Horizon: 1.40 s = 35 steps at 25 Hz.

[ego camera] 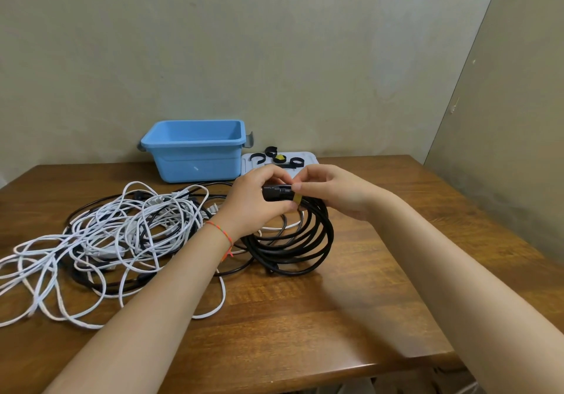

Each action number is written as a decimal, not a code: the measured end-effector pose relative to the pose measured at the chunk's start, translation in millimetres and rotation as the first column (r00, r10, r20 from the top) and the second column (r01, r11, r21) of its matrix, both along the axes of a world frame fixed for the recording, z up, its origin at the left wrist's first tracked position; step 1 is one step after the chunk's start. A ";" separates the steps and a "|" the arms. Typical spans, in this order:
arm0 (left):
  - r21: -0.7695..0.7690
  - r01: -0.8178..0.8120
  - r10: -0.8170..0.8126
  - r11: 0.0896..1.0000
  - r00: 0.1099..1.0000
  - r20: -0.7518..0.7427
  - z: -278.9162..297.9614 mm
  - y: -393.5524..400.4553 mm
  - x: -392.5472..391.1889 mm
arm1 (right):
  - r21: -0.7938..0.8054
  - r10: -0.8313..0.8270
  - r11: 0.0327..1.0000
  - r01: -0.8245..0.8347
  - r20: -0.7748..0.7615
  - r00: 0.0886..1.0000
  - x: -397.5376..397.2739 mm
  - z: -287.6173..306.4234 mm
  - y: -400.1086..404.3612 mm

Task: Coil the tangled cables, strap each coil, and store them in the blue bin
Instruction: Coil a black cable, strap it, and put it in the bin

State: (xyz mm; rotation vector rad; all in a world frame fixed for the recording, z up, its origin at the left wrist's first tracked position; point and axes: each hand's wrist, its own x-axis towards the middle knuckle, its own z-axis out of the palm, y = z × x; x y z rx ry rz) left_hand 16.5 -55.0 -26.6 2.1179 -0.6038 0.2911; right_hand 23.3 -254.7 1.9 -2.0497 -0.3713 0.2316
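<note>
Centrally, above the brown worktop [305, 317], both hands meet at the top of a black cable coil [293, 241], which stands tilted with its lower loops resting on the wood. The left hand [253, 201] grips the coil's top and its black plug, while the right hand [329, 189] pinches a yellow strap [296, 198] wrapped there. At nine o'clock from the coil sprawls a tangle of white and black cables [122, 235]. At eleven o'clock stands the blue bin [195, 155], and just beside it at twelve o'clock lies a grey lid [309, 158] carrying spare straps [279, 157].
</note>
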 end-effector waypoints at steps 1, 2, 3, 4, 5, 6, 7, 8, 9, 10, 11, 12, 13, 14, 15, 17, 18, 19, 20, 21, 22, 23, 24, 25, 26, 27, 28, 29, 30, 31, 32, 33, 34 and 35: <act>-0.004 0.006 -0.006 1.000 1.000 -0.005 -0.3 0.0 -1.1 | 0.140 0.037 0.990 -0.023 -0.104 0.994 1.4 -1.8 -1.6; -0.004 0.008 -0.008 1.000 1.000 -0.014 -1.1 0.1 -1.9 | 0.248 0.078 0.968 -0.032 -0.175 0.982 2.3 -3.3 -3.3; 0.002 0.005 -0.005 1.000 1.000 -0.021 -1.7 -0.2 -2.8 | 0.318 0.115 0.947 -0.041 -0.217 0.969 2.9 -5.2 -4.7; 0.011 -0.002 0.002 1.000 1.000 -0.022 -2.2 -0.7 -2.8 | 0.359 0.143 0.932 -0.051 -0.235 0.961 3.2 -6.8 -5.1; 0.016 -0.012 0.012 1.000 1.000 -0.017 -2.4 -1.6 -2.8 | 0.377 0.158 0.924 -0.059 -0.237 0.959 3.3 -8.1 -4.8; 0.015 -0.018 0.018 1.000 1.000 -0.010 -2.2 -2.3 -2.0 | 0.382 0.158 0.922 -0.061 -0.229 0.961 3.3 -8.7 -4.4; 0.010 -0.014 0.014 1.000 1.000 -0.006 -1.0 -2.8 -1.5 | 0.378 0.149 0.924 -0.058 -0.214 0.965 3.3 -8.8 -4.0; -0.001 -0.001 0.001 1.000 1.000 -0.005 0.5 -3.1 -0.5 | 0.376 0.135 0.925 -0.053 -0.197 0.971 2.8 -8.6 -4.2; -0.016 0.018 -0.018 1.000 1.000 -0.006 4.1 -4.0 0.1 | 0.380 0.120 0.924 -0.043 -0.181 0.976 2.5 -7.4 -5.3; -0.027 0.037 -0.037 0.999 0.999 -0.007 7.9 -5.1 1.2 | 0.395 0.107 0.918 -0.032 -0.170 0.980 1.8 -5.5 -6.6; -0.027 0.059 -0.059 0.998 0.998 -0.008 13.0 -6.3 2.4 | 0.417 0.097 0.909 -0.018 -0.167 0.981 1.8 -3.2 -9.2; -0.016 0.081 -0.081 0.997 0.997 -0.009 18.4 -8.4 3.4 | 0.443 0.095 0.897 -0.008 -0.175 0.980 1.7 -1.0 -12.7; 0.002 0.098 -0.098 0.995 0.995 -0.010 24.2 -10.8 4.6 | 0.463 0.098 0.887 0.001 -0.190 0.977 2.3 1.1 -16.2; 0.024 0.103 -0.103 0.994 0.995 -0.012 28.5 -12.6 5.6 | 0.475 0.111 0.880 0.004 -0.213 0.971 3.0 2.3 -18.3; 0.039 0.098 -0.098 0.994 0.995 -0.013 32.4 -15.1 5.7 | 0.479 0.128 0.878 0.000 -0.234 0.964 3.2 3.3 -20.6; 0.029 0.075 -0.075 0.997 0.997 -0.013 37.7 -20.5 7.0 | 0.458 0.144 0.889 -0.020 -0.239 0.960 4.7 5.6 -25.2; 0.004 0.062 -0.061 0.998 0.998 -0.015 38.7 -22.3 7.7 | 0.441 0.142 0.897 -0.029 -0.225 0.964 5.5 6.9 -26.6; -0.017 0.051 -0.052 0.999 0.998 -0.019 40.2 -24.0 7.7 | 0.431 0.138 0.901 -0.037 -0.207 0.969 6.1 8.5 -28.4; -0.027 0.043 -0.044 0.999 0.999 -0.022 41.4 -25.4 7.8 | 0.430 0.136 0.902 -0.041 -0.193 0.972 6.3 10.1 -29.7; -0.027 0.038 -0.039 0.999 0.999 -0.022 42.8 -26.1 7.7 | 0.428 0.128 0.903 -0.038 -0.185 0.974 5.9 11.8 -30.4; -0.021 0.032 -0.032 0.999 0.999 -0.023 44.0 -26.9 8.0 | 0.427 0.121 0.904 -0.034 -0.179 0.976 5.7 12.9 -30.5; -0.018 0.026 -0.026 1.000 0.999 -0.026 44.8 -27.6 8.3 | 0.428 0.110 0.903 -0.025 -0.174 0.979 5.4 13.0 -30.5; -0.017 0.020 -0.021 1.000 0.999 -0.029 45.8 -28.5 8.8 | 0.438 0.095 0.899 -0.011 -0.170 0.981 5.2 12.5 -30.1; -0.026 0.016 -0.017 1.000 0.999 -0.036 47.0 -29.3 8.8 | 0.458 0.079 0.889 0.009 -0.173 0.982 4.4 11.8 -28.8; -0.047 0.013 -0.015 0.999 0.999 -0.048 48.1 -30.5 8.5 | 0.485 0.061 0.874 0.033 -0.178 0.982 4.2 10.4 -27.5; -0.075 0.014 -0.018 0.997 0.998 -0.062 49.2 -32.1 7.6 | 0.511 0.048 0.858 0.050 -0.177 0.983 3.2 9.3 -26.2; -0.097 0.014 -0.021 0.995 0.997 -0.071 49.8 -33.6 6.5 | 0.531 0.036 0.845 0.060 -0.169 0.985 2.5 8.3 -25.1; -0.112 0.015 -0.024 0.994 0.997 -0.075 50.6 -34.9 4.8 | 0.543 0.026 0.837 0.067 -0.161 0.987 1.4 8.1 -23.7; -0.123 0.019 -0.030 0.992 0.996 -0.082 50.7 -35.8 3.6 | 0.552 0.021 0.831 0.070 -0.158 0.987 1.7 7.3 -23.6; -0.141 0.024 -0.038 0.990 0.995 -0.096 50.0 -35.6 2.9 | 0.554 0.023 0.829 0.069 -0.157 0.987 1.9 7.0 -24.6; -0.177 0.019 -0.041 0.984 0.992 -0.117 48.8 -33.8 3.8 | 0.545 0.022 0.836 0.070 -0.161 0.987 3.5 6.2 -26.8; -0.239 -0.003 -0.035 0.971 0.987 -0.155 46.8 -30.9 6.3 | 0.523 0.014 0.848 0.080 -0.173 0.985 4.5 5.2 -29.7; -0.327 -0.048 -0.024 0.944 0.977 -0.212 44.4 -26.5 10.3 | 0.491 0.007 0.866 0.091 -0.193 0.981 6.1 3.4 -33.0; -0.431 -0.107 -0.023 0.896 0.958 -0.287 42.0 -21.0 15.9 | 0.457 0.011 0.884 0.096 -0.226 0.974 7.3 1.1 -35.3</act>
